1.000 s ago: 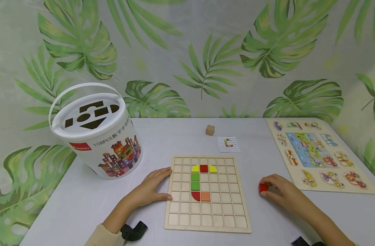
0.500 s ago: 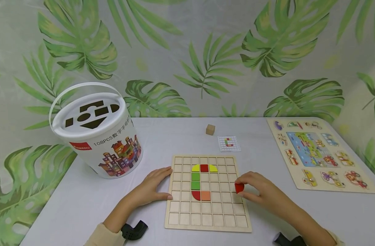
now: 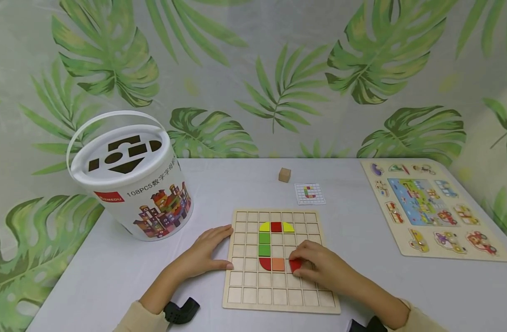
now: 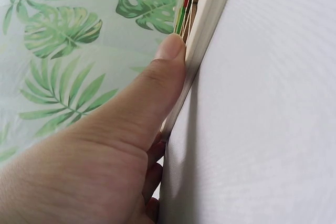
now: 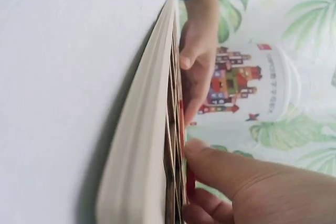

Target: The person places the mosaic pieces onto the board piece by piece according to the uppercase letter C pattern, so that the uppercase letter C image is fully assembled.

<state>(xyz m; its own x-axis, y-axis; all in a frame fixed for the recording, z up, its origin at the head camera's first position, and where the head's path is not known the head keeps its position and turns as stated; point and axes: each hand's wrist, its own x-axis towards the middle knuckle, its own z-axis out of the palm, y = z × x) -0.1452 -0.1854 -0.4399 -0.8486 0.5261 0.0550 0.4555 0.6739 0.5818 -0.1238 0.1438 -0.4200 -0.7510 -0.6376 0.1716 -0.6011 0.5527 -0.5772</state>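
A wooden grid board [image 3: 274, 293] lies on the table, with a C-like pattern of coloured tiles in its cells. Yellow rounded tiles flank a red square [image 3: 276, 227] at the top. Below run two green squares [image 3: 264, 244], then a red rounded tile [image 3: 265, 263] and an orange square [image 3: 278, 264]. My right hand [image 3: 325, 267] pinches a red tile [image 3: 295, 265] between thumb and fingers, over the cell right of the orange one. My left hand [image 3: 203, 253] rests along the board's left edge, thumb and fingers spread; in the left wrist view its thumb [image 4: 170, 51] touches the rim.
A white lidded bucket [image 3: 133, 203] stands at the back left. Behind the board are a small wooden cube [image 3: 284, 175] and a pattern card [image 3: 310, 194] showing a coloured C. A picture puzzle board [image 3: 440, 212] lies at the right.
My right hand has carried the red tile leftward from the table beside the board to over the grid, near the orange square. My left hand has stayed at the board's edge.
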